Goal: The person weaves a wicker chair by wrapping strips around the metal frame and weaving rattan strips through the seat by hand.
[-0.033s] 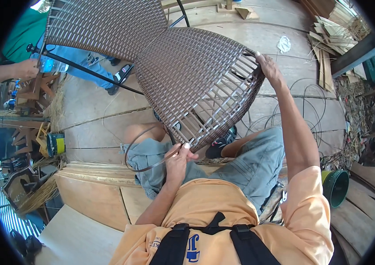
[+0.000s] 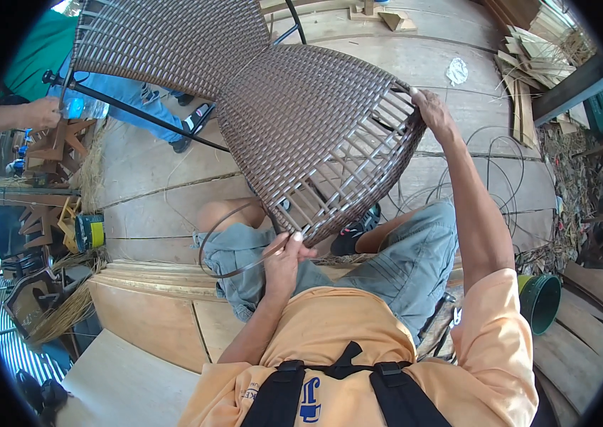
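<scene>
A brown woven wicker chair (image 2: pixel 301 107) lies tilted across my knees, its seat edge toward me. Along that edge a gap shows bare lengthwise strands with no cross weave. My left hand (image 2: pixel 286 257) is closed at the near corner of the seat, pinching a flat brown weaving strip (image 2: pixel 225 273) that loops out to the left. At the far right corner my right hand (image 2: pixel 432 112) grips the seat's edge, thumb on top, fingers partly hidden beneath.
A co-worker's hand (image 2: pixel 42 112) is by the chair's black metal leg (image 2: pixel 138 110) at the left. Loose strip coils (image 2: pixel 490 167) lie on the floor at right. Wood scraps (image 2: pixel 522 85), a green bucket (image 2: pixel 540 304) and a wooden bench (image 2: pixel 145 320) surround me.
Almost nothing differs. The strip's loop and my left hand have shifted very slightly to the left.
</scene>
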Available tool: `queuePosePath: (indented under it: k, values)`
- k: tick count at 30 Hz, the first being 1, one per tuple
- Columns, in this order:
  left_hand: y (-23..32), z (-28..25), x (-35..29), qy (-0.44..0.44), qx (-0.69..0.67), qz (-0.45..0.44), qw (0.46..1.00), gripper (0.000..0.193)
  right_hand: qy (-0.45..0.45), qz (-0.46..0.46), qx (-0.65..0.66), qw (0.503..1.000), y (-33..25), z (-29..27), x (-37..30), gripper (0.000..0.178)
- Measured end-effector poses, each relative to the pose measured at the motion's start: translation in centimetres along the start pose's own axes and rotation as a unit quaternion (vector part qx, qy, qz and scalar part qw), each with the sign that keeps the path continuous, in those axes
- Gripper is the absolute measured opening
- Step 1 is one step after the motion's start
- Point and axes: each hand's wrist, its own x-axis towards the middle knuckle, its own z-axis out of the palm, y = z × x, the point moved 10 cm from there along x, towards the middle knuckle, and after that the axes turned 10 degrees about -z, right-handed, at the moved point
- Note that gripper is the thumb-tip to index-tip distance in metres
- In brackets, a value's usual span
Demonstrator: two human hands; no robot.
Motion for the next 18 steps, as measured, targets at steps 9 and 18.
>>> queuePosePath:
  k: [9,18]
  values:
    - [0.5,-2.9,-0.7,0.035,-0.011,-0.039,0.999,0.017,0.051,0.047,0.045,0.997,-1.2,-0.7,-3.5,0.047]
    - [0.7,-5.5,-0.6,0.040,-0.007,-0.059,0.997,0.014,0.068,0.036,0.043,0.996,-0.3,-0.6,-7.6,0.043]
